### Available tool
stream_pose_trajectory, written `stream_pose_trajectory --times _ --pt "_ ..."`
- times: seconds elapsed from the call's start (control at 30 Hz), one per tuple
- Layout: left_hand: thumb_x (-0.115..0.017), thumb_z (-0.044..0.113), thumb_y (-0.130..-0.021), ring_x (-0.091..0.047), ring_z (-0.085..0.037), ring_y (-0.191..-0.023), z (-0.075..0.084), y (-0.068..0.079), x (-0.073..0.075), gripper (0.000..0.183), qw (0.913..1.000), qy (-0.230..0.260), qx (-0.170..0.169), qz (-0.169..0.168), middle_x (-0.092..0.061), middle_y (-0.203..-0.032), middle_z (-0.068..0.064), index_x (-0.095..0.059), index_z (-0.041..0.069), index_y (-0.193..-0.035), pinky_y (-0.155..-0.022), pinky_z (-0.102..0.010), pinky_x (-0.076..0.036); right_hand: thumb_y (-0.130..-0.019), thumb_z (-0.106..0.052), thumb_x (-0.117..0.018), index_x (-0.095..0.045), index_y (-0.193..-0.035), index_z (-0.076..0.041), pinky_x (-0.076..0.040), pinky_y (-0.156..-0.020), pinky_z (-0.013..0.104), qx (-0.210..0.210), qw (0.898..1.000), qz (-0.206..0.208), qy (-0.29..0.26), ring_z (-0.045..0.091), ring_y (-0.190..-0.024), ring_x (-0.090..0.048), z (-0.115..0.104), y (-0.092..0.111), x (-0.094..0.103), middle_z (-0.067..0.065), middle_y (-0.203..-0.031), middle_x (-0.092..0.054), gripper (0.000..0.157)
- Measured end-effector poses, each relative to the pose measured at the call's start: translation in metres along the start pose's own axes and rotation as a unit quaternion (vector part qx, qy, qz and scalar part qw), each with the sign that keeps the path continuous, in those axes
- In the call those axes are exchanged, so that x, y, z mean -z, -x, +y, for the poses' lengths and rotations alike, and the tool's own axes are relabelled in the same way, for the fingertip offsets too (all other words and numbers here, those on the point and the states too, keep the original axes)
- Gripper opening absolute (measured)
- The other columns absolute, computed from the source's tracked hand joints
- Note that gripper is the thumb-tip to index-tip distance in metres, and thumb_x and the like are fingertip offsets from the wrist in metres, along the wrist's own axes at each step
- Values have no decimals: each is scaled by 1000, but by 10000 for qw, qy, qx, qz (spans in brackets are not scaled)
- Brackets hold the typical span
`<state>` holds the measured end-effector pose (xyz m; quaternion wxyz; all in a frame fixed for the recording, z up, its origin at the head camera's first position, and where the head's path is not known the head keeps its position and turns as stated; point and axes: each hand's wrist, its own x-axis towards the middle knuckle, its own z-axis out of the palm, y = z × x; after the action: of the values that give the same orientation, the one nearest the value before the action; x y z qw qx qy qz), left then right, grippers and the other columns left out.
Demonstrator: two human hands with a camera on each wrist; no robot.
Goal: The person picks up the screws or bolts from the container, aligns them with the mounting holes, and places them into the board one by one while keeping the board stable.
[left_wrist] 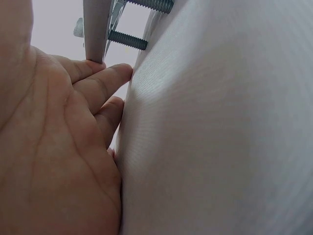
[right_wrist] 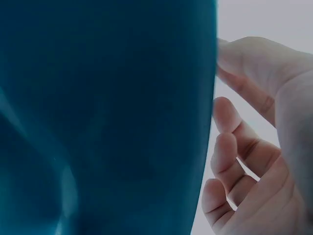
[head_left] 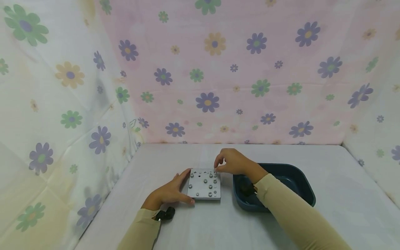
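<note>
A square metal plate (head_left: 200,189) with several socket-head screws (head_left: 205,181) in its face lies in front of me. My left hand (head_left: 170,192) holds it by the left side, thumb at the near corner and index finger at the far one. In the left wrist view, threaded screw shanks (left_wrist: 128,40) stick out of the plate's underside, and the fingers of the left hand (left_wrist: 63,117) touch its edge. At the far right corner, my right hand (head_left: 232,162) pinches a small screw (head_left: 215,170) with thumb and index finger. The blue bin hides those fingertips in the right wrist view.
Right of the plate stands a dark blue bin (head_left: 304,180), with my right forearm crossing over it. A white cloth (head_left: 200,225) covers the table. Flowered curtains (head_left: 231,90) enclose the back and both sides.
</note>
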<state>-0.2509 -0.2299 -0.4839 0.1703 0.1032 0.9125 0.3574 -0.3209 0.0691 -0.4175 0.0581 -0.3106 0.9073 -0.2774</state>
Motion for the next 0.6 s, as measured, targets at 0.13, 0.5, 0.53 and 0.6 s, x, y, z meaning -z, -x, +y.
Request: stream_pose_trajectory --times 0.13,0.5,0.53,0.6 --pt "-95 56 -59 4 -42 -161 0 0 0 131 10000 10 -10 -3 -15 -175 3 -20 38 -165 -124 -71 -8 -91 -30 -80 -81 -90 -25 -50 -82 36 -95 9999 -11 -75 26 -100 -62 0 -1 -4 -4 -97 -65 5" --pt "-95 55 -59 5 -41 -161 0 0 0 132 10000 69 -25 -16 -16 -175 4 -19 37 -166 -124 -70 -8 -90 -32 -82 -80 -88 -28 -51 -84 36 -257 9996 20 -115 19 -96 -59 2 -2 -9 -6 -97 -64 4" --pt "-95 55 -59 4 -42 -161 0 0 0 132 10000 73 -36 -9 -16 -175 3 -19 37 -166 -124 -70 -8 -90 -31 -82 -80 -87 -29 -51 -84 36 -270 9996 15 -106 18 -96 -59 3 -2 -9 -6 -97 -64 4" --pt "-96 55 -59 4 -42 -161 1 0 0 133 10000 76 -37 -6 -16 -175 2 -19 37 -166 -124 -70 -8 -89 -30 -82 -80 -85 -29 -51 -84 36 -277 9996 16 -77 18 -96 -59 4 -2 -10 -5 -97 -65 4"
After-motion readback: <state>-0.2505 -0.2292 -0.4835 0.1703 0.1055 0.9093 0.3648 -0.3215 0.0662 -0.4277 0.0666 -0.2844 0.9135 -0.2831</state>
